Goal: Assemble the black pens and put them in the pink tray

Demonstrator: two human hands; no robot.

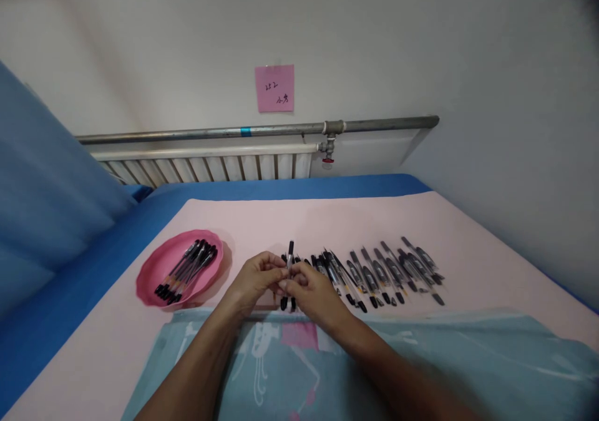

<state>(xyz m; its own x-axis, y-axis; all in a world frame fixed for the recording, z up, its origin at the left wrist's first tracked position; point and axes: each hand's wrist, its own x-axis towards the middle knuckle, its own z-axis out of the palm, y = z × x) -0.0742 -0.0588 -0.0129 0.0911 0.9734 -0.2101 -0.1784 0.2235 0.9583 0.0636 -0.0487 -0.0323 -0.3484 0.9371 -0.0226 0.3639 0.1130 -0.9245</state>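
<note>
Meeting near the far edge of a teal cloth (196, 346), the left hand (256, 279) and the right hand (314, 291) close their fingertips around a slim pen (291, 252), its dark end pointing away from the person. Rightward, many similar pens (370, 277) lie slantwise in a loose row on the pink cover (355, 215); leftward, a scalloped pink dish (159, 256) bears a bundle of black-ended pens (187, 270).

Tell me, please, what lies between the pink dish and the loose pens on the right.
The head view shows pink cloth beside the pink dish, then the left hand and right hand holding a pen, before the loose pens.
</note>
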